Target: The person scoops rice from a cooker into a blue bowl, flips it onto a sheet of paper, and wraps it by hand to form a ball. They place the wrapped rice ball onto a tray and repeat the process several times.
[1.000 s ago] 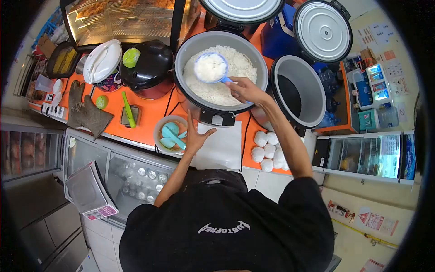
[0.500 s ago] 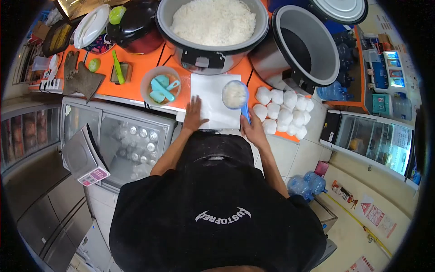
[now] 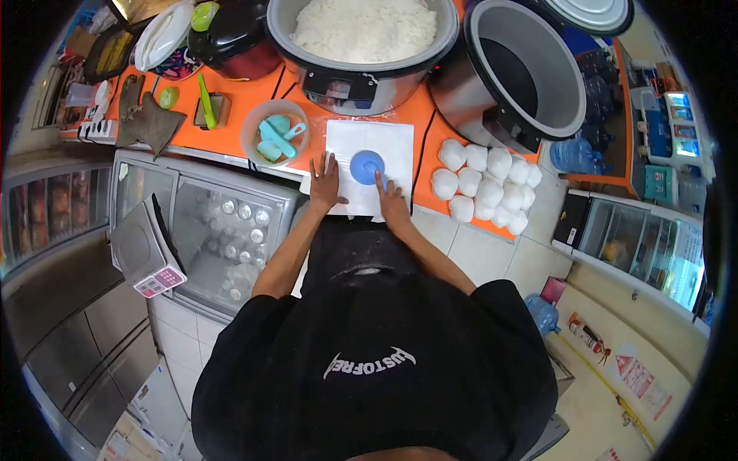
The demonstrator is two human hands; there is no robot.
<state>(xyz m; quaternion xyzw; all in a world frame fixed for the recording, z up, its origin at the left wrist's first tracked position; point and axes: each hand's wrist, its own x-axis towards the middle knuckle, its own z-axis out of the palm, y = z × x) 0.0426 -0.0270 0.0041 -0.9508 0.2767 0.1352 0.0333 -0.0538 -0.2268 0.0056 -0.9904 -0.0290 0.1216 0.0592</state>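
Note:
A blue rice scoop [image 3: 363,167] lies face down on a sheet of white paper [image 3: 346,138], its round back upward. My right hand [image 3: 394,202] is closed on the scoop's handle, with the index finger stretched along it toward the bowl. Any rice beneath the scoop is hidden. My left hand [image 3: 326,186] rests flat with fingers spread on the left edge of the paper. Behind the paper stands a large rice cooker [image 3: 338,92] full of cooked white rice [image 3: 365,31].
Several white wrapped bundles [image 3: 486,184] sit to the right on the orange counter [image 3: 223,146]. A second rice cooker [image 3: 526,69] tilts behind them, its pot bare inside. To the left are a bowl with turquoise utensils [image 3: 274,138], green tongs [image 3: 206,101] and a scale [image 3: 146,246].
My right hand has brought the rice-filled scoop leftward and turned it over onto the paper. My left hand stays at the paper's left edge. The whole view has shifted slightly.

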